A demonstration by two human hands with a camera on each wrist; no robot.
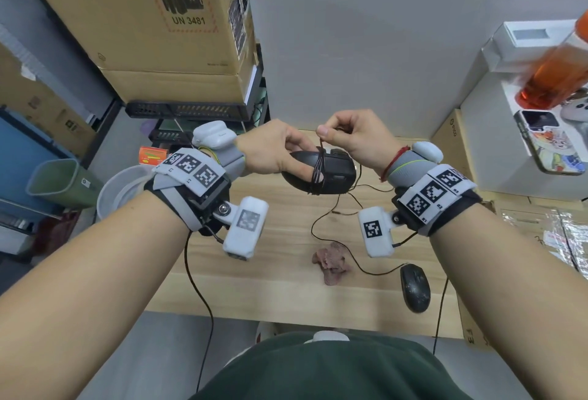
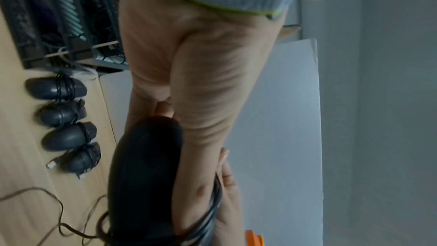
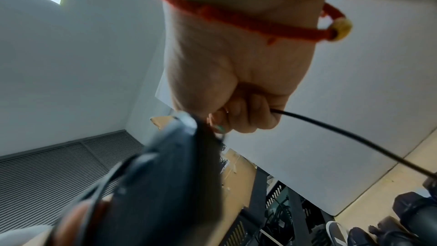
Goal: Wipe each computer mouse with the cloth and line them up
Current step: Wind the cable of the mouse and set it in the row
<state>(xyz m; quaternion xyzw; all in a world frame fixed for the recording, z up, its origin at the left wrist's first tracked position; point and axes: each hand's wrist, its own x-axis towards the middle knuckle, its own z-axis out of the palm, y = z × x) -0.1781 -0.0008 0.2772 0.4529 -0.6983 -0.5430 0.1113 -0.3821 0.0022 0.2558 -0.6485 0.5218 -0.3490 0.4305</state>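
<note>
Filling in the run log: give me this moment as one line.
left hand: holds mouse | right hand: pinches its cord, wrapping | cloth: on table | row: four wrapped mice

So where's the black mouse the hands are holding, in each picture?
Head view: the held mouse is in the middle, above the table, cord looped around it.
Left wrist view: mouse is the dark blurred shape at bottom centre.
Right wrist view: mouse is at lower left, blurred.
Shared landmark: its black cord.
</note>
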